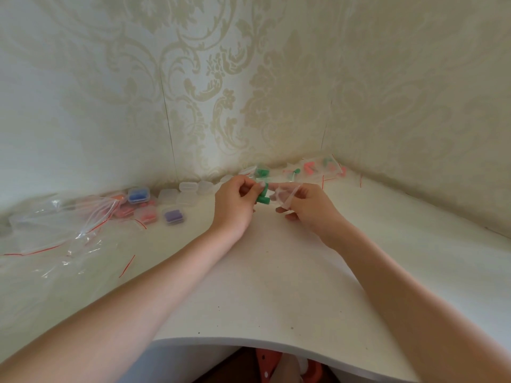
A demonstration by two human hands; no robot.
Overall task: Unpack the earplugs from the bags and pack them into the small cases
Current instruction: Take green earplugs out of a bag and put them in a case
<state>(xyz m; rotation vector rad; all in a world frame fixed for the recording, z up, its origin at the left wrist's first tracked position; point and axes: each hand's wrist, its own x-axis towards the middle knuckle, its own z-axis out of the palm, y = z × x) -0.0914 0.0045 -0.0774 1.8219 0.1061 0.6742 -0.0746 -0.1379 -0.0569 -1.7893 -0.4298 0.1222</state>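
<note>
Hands: both raised just above the counter (276, 272), nearly meeting in the middle.
Left hand (235, 203): fingers curled, pinching green earplugs (262, 195) at the fingertips.
Right hand (307, 205): thumb and forefinger pinch a small clear bag (282, 193), just beside the green earplugs.
Far left: large empty zip bags (60, 222) with red strips lie crumpled on the counter.
Left of the hands: small cases (171, 201) clustered by the wall; one holds blue, one purple, some pink, others look unfilled.
Behind the hands: a case with green earplugs (261, 170) inside.
Right corner: small bags of earplugs (318, 168), pink and green, against the wallpaper.
</note>
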